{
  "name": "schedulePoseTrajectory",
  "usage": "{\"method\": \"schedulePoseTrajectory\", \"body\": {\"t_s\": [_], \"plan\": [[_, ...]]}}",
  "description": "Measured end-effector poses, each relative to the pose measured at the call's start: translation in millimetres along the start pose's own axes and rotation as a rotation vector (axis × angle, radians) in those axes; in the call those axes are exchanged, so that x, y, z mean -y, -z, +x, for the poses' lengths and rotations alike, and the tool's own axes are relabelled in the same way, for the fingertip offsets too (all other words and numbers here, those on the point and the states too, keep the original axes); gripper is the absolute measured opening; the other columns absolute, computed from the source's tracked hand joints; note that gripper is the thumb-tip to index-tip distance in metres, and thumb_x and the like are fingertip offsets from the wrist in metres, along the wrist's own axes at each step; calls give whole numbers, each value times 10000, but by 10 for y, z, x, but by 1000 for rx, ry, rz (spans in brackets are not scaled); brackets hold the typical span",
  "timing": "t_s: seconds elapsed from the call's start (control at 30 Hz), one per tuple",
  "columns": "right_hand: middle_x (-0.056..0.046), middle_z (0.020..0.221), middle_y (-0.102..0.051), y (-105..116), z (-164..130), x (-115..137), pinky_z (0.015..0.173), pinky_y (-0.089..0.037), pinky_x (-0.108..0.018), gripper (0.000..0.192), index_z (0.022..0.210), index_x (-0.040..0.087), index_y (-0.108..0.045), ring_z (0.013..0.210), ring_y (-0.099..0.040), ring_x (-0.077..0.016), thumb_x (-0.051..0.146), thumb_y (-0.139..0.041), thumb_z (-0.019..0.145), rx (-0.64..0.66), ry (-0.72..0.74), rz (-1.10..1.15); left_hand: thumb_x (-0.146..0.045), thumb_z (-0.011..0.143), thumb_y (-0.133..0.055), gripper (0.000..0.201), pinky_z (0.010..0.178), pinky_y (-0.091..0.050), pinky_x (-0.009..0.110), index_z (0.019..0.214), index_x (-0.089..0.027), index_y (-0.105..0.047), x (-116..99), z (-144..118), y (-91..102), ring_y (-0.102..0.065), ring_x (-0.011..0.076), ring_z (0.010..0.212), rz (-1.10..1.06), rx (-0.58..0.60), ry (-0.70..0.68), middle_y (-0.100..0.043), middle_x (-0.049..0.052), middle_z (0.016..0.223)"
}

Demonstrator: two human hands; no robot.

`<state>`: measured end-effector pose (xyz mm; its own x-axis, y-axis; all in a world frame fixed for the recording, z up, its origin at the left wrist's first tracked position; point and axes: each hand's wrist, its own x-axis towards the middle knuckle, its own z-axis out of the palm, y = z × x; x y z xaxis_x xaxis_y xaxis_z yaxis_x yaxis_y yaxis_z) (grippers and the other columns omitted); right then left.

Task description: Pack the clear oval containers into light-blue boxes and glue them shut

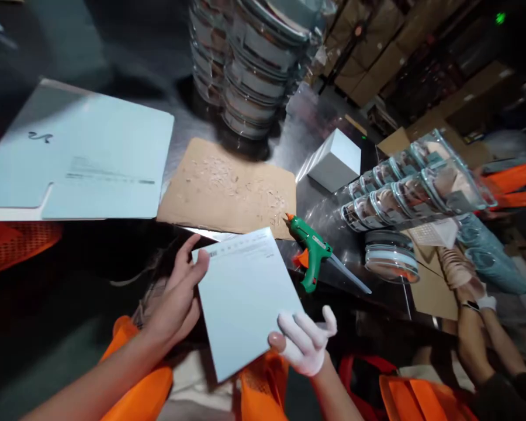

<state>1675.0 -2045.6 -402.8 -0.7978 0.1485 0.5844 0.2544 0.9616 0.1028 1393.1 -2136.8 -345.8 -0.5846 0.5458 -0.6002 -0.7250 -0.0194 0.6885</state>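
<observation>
Near the bottom centre of the view: one pale blue flat card [245,301], printed along its far edge, held tilted above the person's lap, just short of the near edge of the metal table [307,117].

Left hand [177,298]: bare, fingers closed on the card's left edge, thumb on top near the far-left corner.

Right hand [304,342]: in a white glove with the thumb tip bare, gripping the card's near-right edge; remaining fingers spread outward to the right.

Just beyond the card, on the table: one green glue gun [313,254] with orange nozzle and trigger, lying on its side, nozzle pointing far-left; a clear glue stick projects from its rear toward the right.

Touching the gun's nozzle end: one brown cardboard sheet [228,187], lying flat, speckled with dried glue scraps.

Far left: a stack of large pale blue flat box blanks [83,158], unfolded, with a small dark mark and lines of print.

Far centre: tall stacked columns of clear round containers [254,64], blurred.

Right of the cardboard: one small grey box [335,161], standing closed.

Farther right: a row of clear round containers [403,190] lying on its side, and one short stack of the same [390,257] upright near it.

Near right: another person's forearms [477,333], one hand white-gloved, beside orange crates [416,397].

Background, far right: brown cartons, dim.
</observation>
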Motion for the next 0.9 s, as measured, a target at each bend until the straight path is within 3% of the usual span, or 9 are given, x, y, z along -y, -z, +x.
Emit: {"method": "schedulePoseTrajectory", "body": {"t_s": [0.1,0.2,0.27,0.37,0.47,0.57,0.67,0.77,0.9], "plan": [[87,997,-841,174,500,-507,1171,-450,-693,228,962,487,-742,938,-772,-320,557,-841,768,-6,-70,-58,-895,604,-883,1186,997,-628,308,1601,-397,-479,13,-15,172,-593,293,1469,-48,58,-127,-656,77,1543],[-50,1123,-821,94,1222,-1051,1181,-451,-660,399,1082,380,-746,1186,-736,-390,614,-807,765,16,-302,-169,-855,696,-859,971,1151,-580,420,1465,-304,-640,-10,-27,429,-493,354,1564,122,93,-229,-607,121,1598],[-163,1313,-754,-173,1780,-1430,1225,-413,-615,534,1241,257,-724,1356,-648,-411,566,-781,809,74,-406,-222,-824,727,-857,871,1166,-573,489,1361,-249,-693,-43,-42,576,-573,385,1481,222,41,-237,-652,153,1524],[-227,1431,-672,-787,2564,-1980,1229,-374,-623,676,1406,160,-628,1397,-587,-424,504,-747,837,137,-465,-245,-807,738,-855,837,1121,-600,496,1315,-226,-684,-113,-72,716,-672,369,1342,267,-60,-267,-697,159,1441],[-237,1488,-636,-1377,3078,-2402,1293,-252,-683,578,1402,129,-614,1466,-518,-401,403,-698,900,245,-480,-256,-767,748,-871,810,1053,-630,431,1322,-237,-661,-177,-91,797,-731,316,1219,265,-115,-327,-724,135,1395],[-253,1578,-587,-1745,3248,-2630,1305,-170,-736,443,1334,111,-658,1608,-338,-395,371,-631,977,323,-449,-260,-732,783,-861,750,1019,-645,409,1331,-261,-656,-218,-90,881,-756,297,1162,251,-150,-344,-738,110,1372],[-286,1607,-565,-1889,3178,-2720,1279,-166,-780,419,1284,83,-692,1645,-263,-416,375,-653,986,406,-454,-303,-713,785,-861,698,987,-666,457,1297,-280,-667,-239,-75,979,-765,339,1145,271,-217,-346,-745,113,1355],[-284,1603,-571,-1866,3053,-2790,1278,-106,-811,448,1325,79,-689,1666,-234,-412,370,-653,986,485,-438,-333,-701,771,-870,682,978,-675,512,1284,-300,-667,-238,-57,1070,-767,379,1142,325,-258,-317,-746,121,1355],[-267,1751,-378,-1682,2999,-3005,1286,-133,-781,699,1627,116,-485,1659,-223,-391,505,-531,1048,326,-604,-344,-624,777,-894,606,1070,-651,505,1265,-340,-676,-218,-44,1136,-760,353,1190,444,-224,-356,-764,82,1328]]}}
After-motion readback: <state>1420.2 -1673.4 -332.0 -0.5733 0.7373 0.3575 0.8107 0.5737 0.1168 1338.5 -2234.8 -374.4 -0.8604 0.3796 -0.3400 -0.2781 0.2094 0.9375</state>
